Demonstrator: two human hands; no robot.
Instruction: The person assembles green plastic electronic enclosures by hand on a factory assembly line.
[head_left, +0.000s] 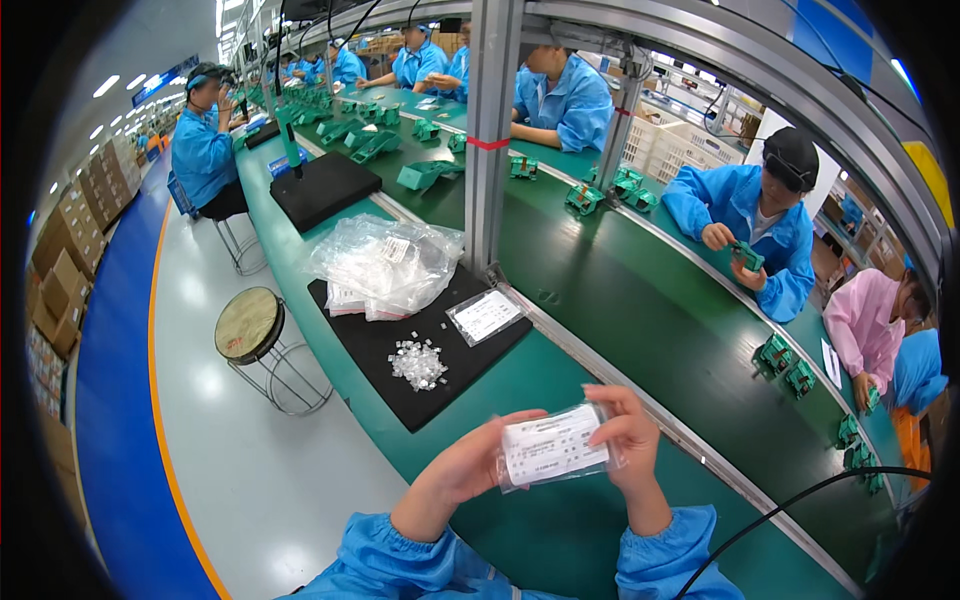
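Between my two hands I hold a small clear plastic bag (553, 446) with a white printed label facing up. My left hand (468, 458) grips its left end, the fingers partly behind it. My right hand (630, 440) pinches the right end, thumb on the front. Beyond my hands, a black mat (425, 402) lies on the green bench. On it is a heap of small clear pieces (418, 364). Another labelled bag (487, 316) lies flat to the right of the heap. Behind them sits a large crumpled clear bag (385, 262) with labelled packets inside.
A green conveyor (620, 310) runs alongside, carrying several green plastic parts (430, 175). A metal post (488, 140) rises at the bench edge. A black cable (800, 505) arcs at lower right. A round stool (250, 325) stands left. Across the belt, a co-worker (770, 215) handles a green part.
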